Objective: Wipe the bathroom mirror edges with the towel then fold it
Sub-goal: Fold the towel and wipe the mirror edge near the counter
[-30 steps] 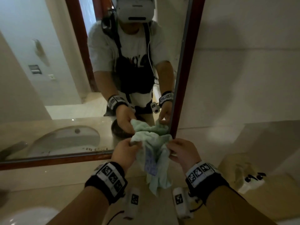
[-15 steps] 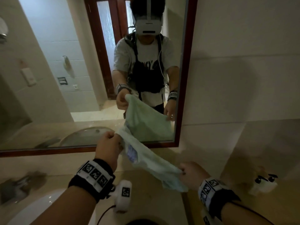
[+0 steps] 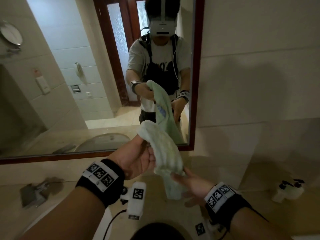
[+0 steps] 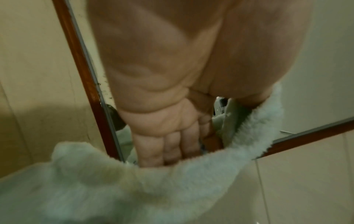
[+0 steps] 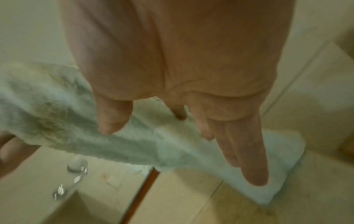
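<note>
A pale green towel (image 3: 164, 153) hangs bunched in front of the mirror's lower right corner. My left hand (image 3: 147, 153) grips its upper part, fingers curled into the cloth (image 4: 134, 189), as the left wrist view (image 4: 172, 151) shows. My right hand (image 3: 180, 177) is lower and to the right, fingers straight, touching the towel's hanging end (image 5: 153, 148). In the right wrist view the thumb and straight fingers (image 5: 249, 151) lie against the cloth without closing round it. The mirror (image 3: 103, 84) has a dark red-brown wooden frame (image 3: 197, 84), and the towel and both hands are reflected in it.
A beige counter (image 3: 173, 213) runs under the mirror, with a white basin (image 3: 48, 213) and a metal tap (image 3: 38, 191) at the lower left. Two small pump bottles (image 3: 285, 191) stand on the counter at the right. A tiled wall (image 3: 259, 66) lies right of the frame.
The towel was stretched between both hands; now my right hand has let go of its lower corner and the cloth hangs bunched from my left hand.
</note>
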Tool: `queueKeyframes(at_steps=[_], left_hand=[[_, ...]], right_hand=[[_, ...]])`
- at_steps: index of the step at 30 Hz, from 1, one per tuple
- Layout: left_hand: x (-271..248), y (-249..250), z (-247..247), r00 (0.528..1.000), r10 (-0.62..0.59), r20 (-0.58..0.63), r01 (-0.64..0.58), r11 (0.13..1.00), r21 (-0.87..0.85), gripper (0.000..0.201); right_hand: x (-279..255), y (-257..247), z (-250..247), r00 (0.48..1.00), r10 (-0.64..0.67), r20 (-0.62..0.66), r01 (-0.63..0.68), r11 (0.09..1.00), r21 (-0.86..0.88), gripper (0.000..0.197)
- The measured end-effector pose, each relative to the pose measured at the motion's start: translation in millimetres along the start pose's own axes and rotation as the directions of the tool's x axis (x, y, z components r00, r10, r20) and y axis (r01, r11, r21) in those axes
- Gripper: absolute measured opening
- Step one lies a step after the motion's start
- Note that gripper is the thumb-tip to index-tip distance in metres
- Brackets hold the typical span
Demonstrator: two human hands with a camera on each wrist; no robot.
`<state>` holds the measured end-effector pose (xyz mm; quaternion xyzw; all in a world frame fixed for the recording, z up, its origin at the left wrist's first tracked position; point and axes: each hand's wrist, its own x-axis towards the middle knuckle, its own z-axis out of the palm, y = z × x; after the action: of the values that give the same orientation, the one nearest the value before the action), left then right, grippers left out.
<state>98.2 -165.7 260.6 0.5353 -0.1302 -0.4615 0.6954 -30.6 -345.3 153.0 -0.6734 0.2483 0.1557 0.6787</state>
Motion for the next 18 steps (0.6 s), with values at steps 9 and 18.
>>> queueKeyframes(at_steps=[9, 18], left_hand=[[2, -39, -20, 0.908, -0.055, -0.416, 0.006, 0.993, -0.117, 0.031], [31, -47, -15, 0.987, 0.015, -0.162, 0.038, 0.947, 0.319, 0.013]], right_hand=[[15, -17, 14, 0.983, -0.111, -0.145, 0.181, 0.684, 0.707, 0.042], [43, -53, -2, 0.904, -0.236, -0.356, 0.372, 0.845, 0.385, 0.030]])
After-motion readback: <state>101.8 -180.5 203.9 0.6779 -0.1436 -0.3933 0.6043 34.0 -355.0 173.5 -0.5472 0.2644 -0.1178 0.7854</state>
